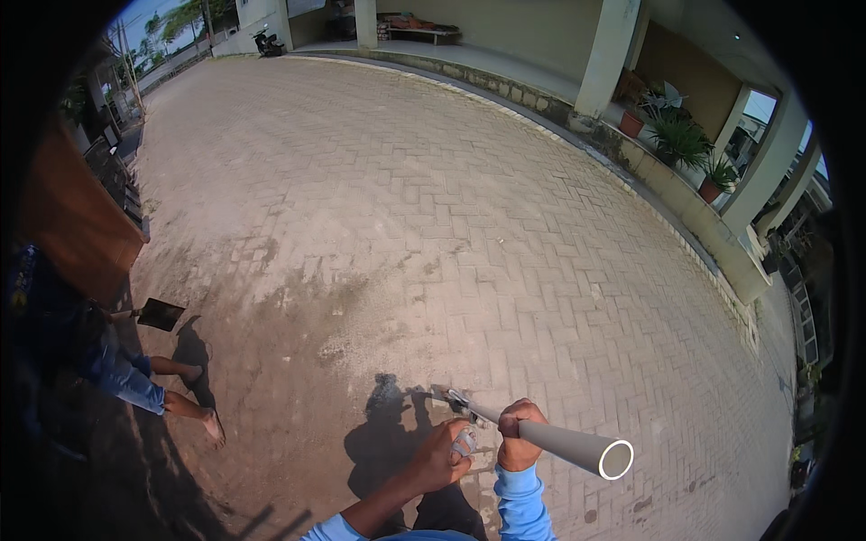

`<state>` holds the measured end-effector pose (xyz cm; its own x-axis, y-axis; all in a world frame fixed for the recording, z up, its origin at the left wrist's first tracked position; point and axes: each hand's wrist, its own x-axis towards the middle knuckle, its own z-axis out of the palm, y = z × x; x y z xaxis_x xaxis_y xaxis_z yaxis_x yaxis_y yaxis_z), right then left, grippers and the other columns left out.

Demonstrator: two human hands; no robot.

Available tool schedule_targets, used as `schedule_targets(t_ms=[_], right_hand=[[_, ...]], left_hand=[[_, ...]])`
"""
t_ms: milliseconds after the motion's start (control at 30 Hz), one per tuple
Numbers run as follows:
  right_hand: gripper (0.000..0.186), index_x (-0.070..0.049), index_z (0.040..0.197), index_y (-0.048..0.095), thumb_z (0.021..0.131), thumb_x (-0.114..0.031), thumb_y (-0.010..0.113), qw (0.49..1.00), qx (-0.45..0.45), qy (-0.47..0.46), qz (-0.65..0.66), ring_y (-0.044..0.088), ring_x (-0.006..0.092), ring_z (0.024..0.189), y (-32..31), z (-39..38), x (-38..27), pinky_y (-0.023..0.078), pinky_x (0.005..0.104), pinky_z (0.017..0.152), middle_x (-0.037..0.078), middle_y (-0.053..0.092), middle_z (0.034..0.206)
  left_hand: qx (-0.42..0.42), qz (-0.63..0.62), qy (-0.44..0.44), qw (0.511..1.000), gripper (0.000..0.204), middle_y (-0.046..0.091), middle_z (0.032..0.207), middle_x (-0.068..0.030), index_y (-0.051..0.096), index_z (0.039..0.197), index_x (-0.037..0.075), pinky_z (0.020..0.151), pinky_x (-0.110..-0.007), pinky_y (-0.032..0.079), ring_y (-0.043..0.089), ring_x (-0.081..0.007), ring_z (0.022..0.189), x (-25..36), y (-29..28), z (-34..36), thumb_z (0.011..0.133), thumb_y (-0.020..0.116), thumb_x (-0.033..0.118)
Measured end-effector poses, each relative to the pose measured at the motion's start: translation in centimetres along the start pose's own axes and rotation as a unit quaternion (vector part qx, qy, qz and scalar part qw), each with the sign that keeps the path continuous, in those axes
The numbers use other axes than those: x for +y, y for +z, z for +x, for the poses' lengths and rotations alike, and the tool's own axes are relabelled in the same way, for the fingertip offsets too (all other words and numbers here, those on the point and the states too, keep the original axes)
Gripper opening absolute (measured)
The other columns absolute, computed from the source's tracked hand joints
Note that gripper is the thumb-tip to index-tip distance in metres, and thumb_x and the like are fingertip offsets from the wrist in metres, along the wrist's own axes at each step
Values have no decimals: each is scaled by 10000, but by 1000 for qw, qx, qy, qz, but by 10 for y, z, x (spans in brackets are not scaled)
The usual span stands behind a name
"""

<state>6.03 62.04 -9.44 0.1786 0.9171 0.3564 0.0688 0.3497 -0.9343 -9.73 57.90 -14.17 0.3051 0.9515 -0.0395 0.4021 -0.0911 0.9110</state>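
Observation:
My right hand point(520, 433) is closed around a long pale grey pipe point(573, 446), whose open round end points toward the lower right. A metal piece point(456, 397) shows at the pipe's far end, low over the paving. My left hand point(437, 455) is curled just left of the pipe; a small grey shape point(465, 442) shows at its fingers, and I cannot make out whether it is held or lies behind them.
Another person point(126, 379), barefoot, stands at the left near a dark shovel blade point(161, 314) and a brown panel point(81, 207). Brick paving point(424, 207) stretches to a raised porch edge point(667, 207) with pillars and potted plants point(678, 135). A scooter point(269, 43) is parked at the back.

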Motion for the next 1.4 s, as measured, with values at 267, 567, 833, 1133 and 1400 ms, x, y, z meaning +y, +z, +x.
schedule_targets(t_ms=[267,567,833,1133,1400], right_hand=[[404,-76,752,458,917,-396,641,975,145,-97,139,466,135,435,-161,105,-59,403,271,438,15,426,563],[379,-60,724,446,946,-312,623,980,178,-48,74,413,122,364,-243,90,-31,396,281,367,6,395,505],[400,-49,694,424,943,-278,636,969,174,77,155,397,120,320,-228,78,28,403,309,322,20,384,466],[378,-68,763,504,975,-378,539,944,242,-97,203,398,141,388,-321,61,-44,369,292,398,21,418,549],[355,-103,812,609,1016,-352,459,957,283,14,55,374,88,404,-278,23,3,355,262,411,-23,420,535]], left_hand=[[19,3,148,989,240,635,925,-104,614,956,84,815,-426,481,610,-344,925,-60,179,250,751,737,65],[1,57,132,990,236,585,888,-136,557,853,38,851,-429,473,565,-348,950,-159,244,341,789,743,169],[-32,209,-50,976,366,551,936,-129,595,862,64,849,-464,457,554,-327,965,-231,189,156,741,787,352],[-35,83,24,996,305,528,770,-103,561,755,64,887,-434,418,522,-274,838,-115,225,194,802,751,298],[16,62,38,997,263,544,858,-121,567,796,42,919,-439,418,529,-320,929,-165,243,226,784,735,244]])
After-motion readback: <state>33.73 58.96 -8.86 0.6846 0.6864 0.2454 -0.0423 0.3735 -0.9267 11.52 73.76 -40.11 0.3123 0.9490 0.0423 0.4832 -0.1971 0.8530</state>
